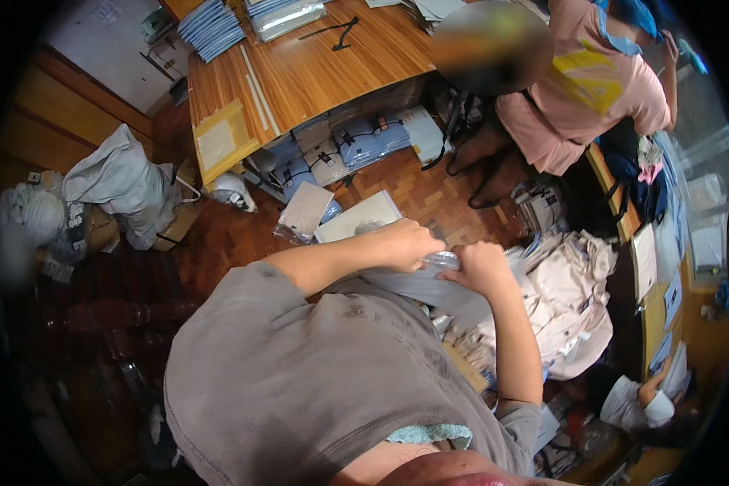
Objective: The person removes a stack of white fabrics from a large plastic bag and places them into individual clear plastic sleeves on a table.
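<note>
Both my hands grip the upper edge of a clear plastic bag [437, 285] in front of my body. My left hand [407, 245] is closed on one side of it, fingers curled. A short way to the right, my right hand [483, 269] is closed on the other side, and the film is bunched between the two hands. The bag hangs down toward me; whether anything is inside it I cannot tell. Just right of my right hand lies a big heap of pale pink garments [571, 300].
A wooden table [340, 61] ahead bears blue packed garments [211, 31]; more packs [356, 142] lie under it. Flat packs [356, 219] rest on the floor. White sacks [121, 186] stand left. One person in pink [575, 81] stands ahead right; another person [636, 401] is lower right.
</note>
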The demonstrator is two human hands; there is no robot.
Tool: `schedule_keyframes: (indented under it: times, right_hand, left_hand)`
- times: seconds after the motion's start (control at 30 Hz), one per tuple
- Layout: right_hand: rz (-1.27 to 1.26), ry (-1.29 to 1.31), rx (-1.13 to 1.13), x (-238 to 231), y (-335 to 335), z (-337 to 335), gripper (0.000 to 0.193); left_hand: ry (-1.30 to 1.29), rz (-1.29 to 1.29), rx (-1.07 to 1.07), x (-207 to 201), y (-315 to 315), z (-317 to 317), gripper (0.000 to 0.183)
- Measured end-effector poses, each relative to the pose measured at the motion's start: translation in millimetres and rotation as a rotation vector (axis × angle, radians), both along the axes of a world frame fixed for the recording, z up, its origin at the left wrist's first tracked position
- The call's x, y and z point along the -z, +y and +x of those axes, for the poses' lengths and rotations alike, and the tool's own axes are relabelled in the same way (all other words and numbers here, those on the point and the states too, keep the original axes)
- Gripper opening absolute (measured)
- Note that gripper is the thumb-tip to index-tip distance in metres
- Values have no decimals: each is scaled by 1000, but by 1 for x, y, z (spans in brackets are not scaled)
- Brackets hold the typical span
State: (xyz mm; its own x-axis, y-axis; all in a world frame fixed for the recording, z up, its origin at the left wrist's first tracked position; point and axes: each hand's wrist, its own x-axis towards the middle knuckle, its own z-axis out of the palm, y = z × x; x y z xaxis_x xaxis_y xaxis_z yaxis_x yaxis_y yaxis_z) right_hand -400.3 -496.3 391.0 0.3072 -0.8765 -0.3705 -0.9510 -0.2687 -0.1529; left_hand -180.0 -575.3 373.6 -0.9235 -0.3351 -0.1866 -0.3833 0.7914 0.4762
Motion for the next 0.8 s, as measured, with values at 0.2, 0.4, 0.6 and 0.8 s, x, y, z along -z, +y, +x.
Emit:
schedule_keyframes:
  times: [0.2,0.4,0.6,0.8]
  right_hand:
    - [-249,-162,-47,39,-98,-56,44]
    - [-343,-365,192,26,-241,-137,51]
    - [-74,-1002,495,23,-355,-184,39]
    - [319,-1203,330,35,-523,-91,42]
  left_hand:
    - [-155,-171,-21,-13,-114,-67,28]
    - [590,-558,-564,-3,-244,-80,77]
    - [851,606,-1358,94,-287,-78,127]
    - [1262,813,-1617,74,-317,-49,70]
